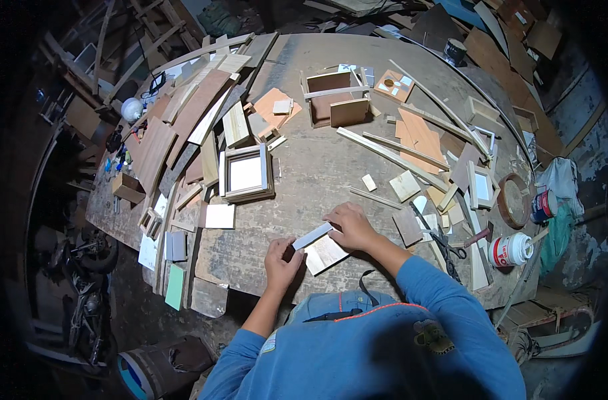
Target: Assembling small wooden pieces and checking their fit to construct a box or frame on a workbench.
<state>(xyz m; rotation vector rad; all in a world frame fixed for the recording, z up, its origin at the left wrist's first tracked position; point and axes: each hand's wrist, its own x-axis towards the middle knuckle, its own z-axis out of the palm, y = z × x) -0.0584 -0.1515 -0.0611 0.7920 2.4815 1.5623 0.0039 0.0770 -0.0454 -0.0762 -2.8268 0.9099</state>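
A narrow pale grey strip (pixel 312 236) lies slantwise along the far edge of a small light wood board (pixel 326 255) near the table's front edge. My left hand (pixel 281 267) is closed on the strip's left end, with thumb and fingers pinching it. At the other end my right hand (pixel 350 228) grips the strip, its thumb close to the board's far right corner. Strip and board seem to touch, but I cannot tell whether they are joined. Farther off to the left stands a stack of square wooden frames (pixel 246 175) with a white panel inside.
Scissors (pixel 450 248), a hammer (pixel 478 237) and a white tub (pixel 512 250) stand or lie at the right. Beyond my hands is an open wooden box frame (pixel 336 99). Long wood strips (pixel 392 158) and planks (pixel 204 103) cover both sides of the worn table (pixel 304 180).
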